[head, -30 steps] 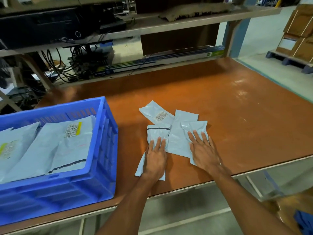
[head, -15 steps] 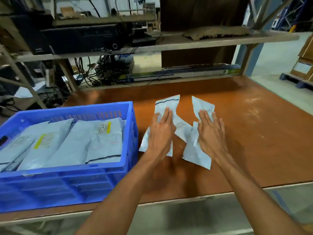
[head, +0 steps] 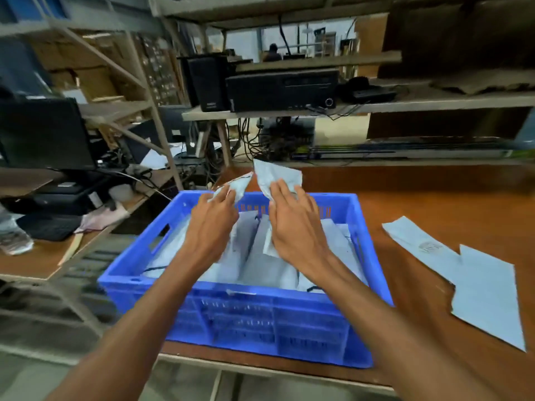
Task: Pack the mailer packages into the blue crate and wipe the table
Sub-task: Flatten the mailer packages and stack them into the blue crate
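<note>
Now two mailers hang over the blue crate (head: 237, 311), one in each hand. The left hand (head: 212, 227) pinches the smaller mailer (head: 238, 185) above the crate's far wall, its fingers (head: 224, 198) closed on the mailer's near end. The right hand (head: 295, 230) holds the larger mailer (head: 279, 175) just to the right, fingers laid along its top; how the thumb sits beneath cannot be told. Inside the crate lie the packed mailers (head: 260, 267), overlapping and blurred, at least three. Two more rest flat on the counter (head: 434, 198) right of the crate: the stamped mailer (head: 419, 241) and, overlapping it farther out, the plain mailer (head: 489, 293). Half a second ago both hands pressed flat on four mailers on the counter right of the crate; since then two have been lifted over it and two stayed behind. Behind the crate one shelf (head: 434, 104) carries one black box (head: 280, 91) and one speaker (head: 207, 82).
</note>
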A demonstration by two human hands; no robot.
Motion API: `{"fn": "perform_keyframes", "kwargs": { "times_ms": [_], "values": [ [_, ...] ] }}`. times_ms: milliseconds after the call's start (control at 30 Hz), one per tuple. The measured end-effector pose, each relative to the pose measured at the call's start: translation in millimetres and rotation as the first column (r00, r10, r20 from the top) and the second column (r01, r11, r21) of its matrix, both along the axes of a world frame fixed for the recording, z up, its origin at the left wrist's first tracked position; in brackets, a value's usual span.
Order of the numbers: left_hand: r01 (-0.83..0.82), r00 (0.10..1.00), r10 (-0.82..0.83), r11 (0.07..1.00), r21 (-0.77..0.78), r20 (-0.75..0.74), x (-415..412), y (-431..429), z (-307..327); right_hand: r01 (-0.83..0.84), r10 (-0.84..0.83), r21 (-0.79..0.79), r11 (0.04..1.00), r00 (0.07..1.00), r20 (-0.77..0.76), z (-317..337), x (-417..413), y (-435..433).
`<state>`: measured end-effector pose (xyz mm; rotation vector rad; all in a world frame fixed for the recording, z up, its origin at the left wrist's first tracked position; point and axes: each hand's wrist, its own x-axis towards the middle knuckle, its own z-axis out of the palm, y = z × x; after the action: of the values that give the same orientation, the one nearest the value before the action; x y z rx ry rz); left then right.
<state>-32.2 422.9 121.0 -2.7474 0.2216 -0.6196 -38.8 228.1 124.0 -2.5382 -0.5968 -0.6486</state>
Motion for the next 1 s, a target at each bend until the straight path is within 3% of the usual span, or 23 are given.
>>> {"fn": "perform_keyframes", "kwargs": {
  "times_ms": [233,333,400,467,533,633,867,933,1000],
  "values": [
    [-0.201,0.969,0.179,0.971,-0.127,-0.168,-9,89,-34,-0.009,-0.028,-0.208,0.978,0.984,-0.173,-22,-1,115],
    [-0.185,0.954,0.138,0.970,-0.159,-0.266,-4,98,-42,-0.073,-0.017,-0.250,0.965,0.941,-0.339,-32,1,139],
    [-0.197,0.902,0.085,0.953,-0.229,-0.423,-2,105,-50,-0.141,-0.010,-0.260,0.955,0.864,-0.503,-39,6,143],
    [-0.239,0.863,0.085,0.937,-0.254,-0.498,-1,117,-56,-0.134,-0.041,-0.293,0.947,0.853,-0.520,-45,14,138],
    [-0.273,0.831,0.097,0.929,-0.251,-0.547,-2,126,-63,-0.171,-0.031,-0.361,0.917,0.870,-0.491,-51,21,130],
    [-0.158,0.753,0.078,0.985,-0.064,-0.653,-7,124,-66,-0.248,-0.037,-0.469,0.848,0.855,-0.518,-60,23,121],
    [-0.162,0.772,0.161,0.985,0.054,-0.615,-7,105,-54,-0.246,-0.070,-0.456,0.855,0.818,-0.572,-63,25,122],
    [-0.174,0.843,0.118,0.983,-0.059,-0.525,-8,90,-41,-0.214,-0.001,-0.382,0.899,0.871,-0.490,-51,27,108],
    [-0.140,0.924,0.024,0.950,-0.279,-0.383,0,71,-32,-0.150,0.062,-0.237,0.960,0.937,-0.343,-29,34,78]
  ]
}}
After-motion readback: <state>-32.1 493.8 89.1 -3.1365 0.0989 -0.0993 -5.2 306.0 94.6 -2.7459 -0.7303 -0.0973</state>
